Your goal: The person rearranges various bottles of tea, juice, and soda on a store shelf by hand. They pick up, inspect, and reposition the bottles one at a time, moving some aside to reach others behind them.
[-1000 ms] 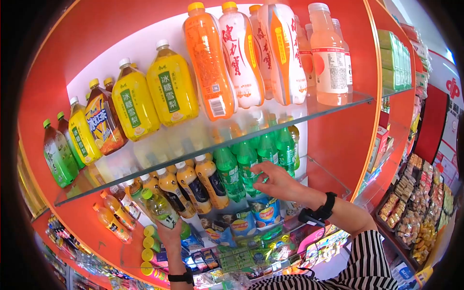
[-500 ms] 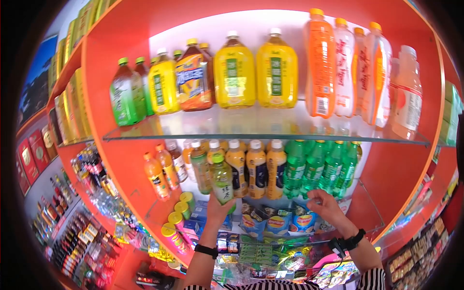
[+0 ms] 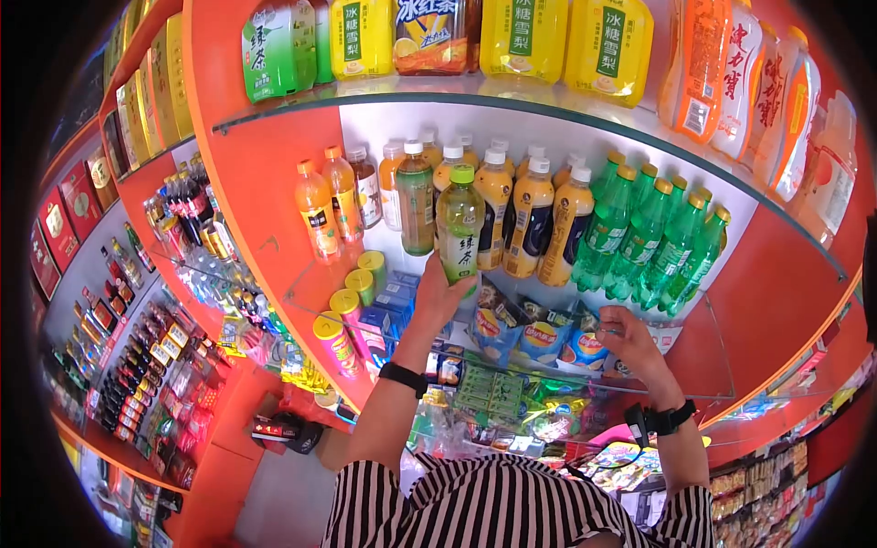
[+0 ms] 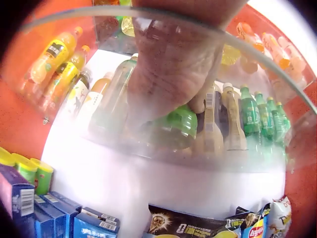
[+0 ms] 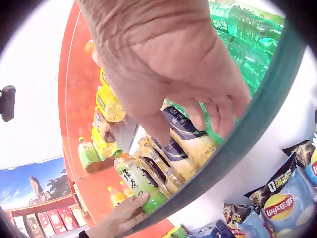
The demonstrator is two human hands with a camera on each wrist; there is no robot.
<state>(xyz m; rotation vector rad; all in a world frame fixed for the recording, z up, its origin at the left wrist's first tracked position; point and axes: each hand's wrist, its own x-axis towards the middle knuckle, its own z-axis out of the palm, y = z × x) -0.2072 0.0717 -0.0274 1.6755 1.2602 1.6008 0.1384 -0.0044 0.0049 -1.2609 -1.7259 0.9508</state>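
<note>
In the head view my left hand (image 3: 440,297) grips a green tea bottle (image 3: 459,228) with a lime cap low on its body. It stands upright at the front of the lower glass shelf, beside a similar green-brown bottle (image 3: 417,205) and yellow bottles with dark labels (image 3: 530,224). The left wrist view shows the bottle's green base (image 4: 181,130) below my palm through the glass. My right hand (image 3: 633,342), fingers loosely curled and holding nothing, hovers by the shelf's front edge, below the green soda bottles (image 3: 653,242). In the right wrist view its fingers (image 5: 225,111) overlap the soda bottles.
The upper glass shelf (image 3: 512,99) carries large yellow, orange and green drink bottles. Underneath the lower shelf sit chip bags (image 3: 539,342), blue boxes (image 3: 395,301) and yellow-lidded cans (image 3: 333,333). Orange juice bottles (image 3: 316,215) stand near the left red wall.
The head view has swung left and then tilted down. My right hand has dropped from in front of the soda bottles toward the shelf edge. My left hand keeps its hold on the tea bottle.
</note>
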